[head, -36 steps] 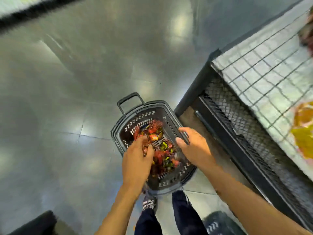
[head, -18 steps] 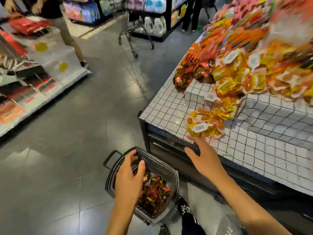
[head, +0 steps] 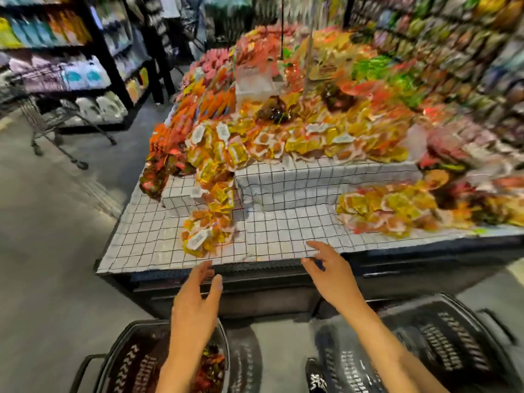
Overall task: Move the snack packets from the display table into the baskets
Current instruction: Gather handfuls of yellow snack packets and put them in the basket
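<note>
Snack packets [head: 202, 236] wait on the counter [head: 147, 245]; left hand [head: 195, 310] and right hand [head: 331, 276], grip apart and empty, have left the basket [head: 127, 364] for another load.

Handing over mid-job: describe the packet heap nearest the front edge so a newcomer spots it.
Find the display table with the white grid cloth. On its lowest level, just beyond the left hand, lies a small heap of yellow-orange packets. Unlike the bigger heaps, it sits closest to the front edge, a white barcode label on top.
</note>
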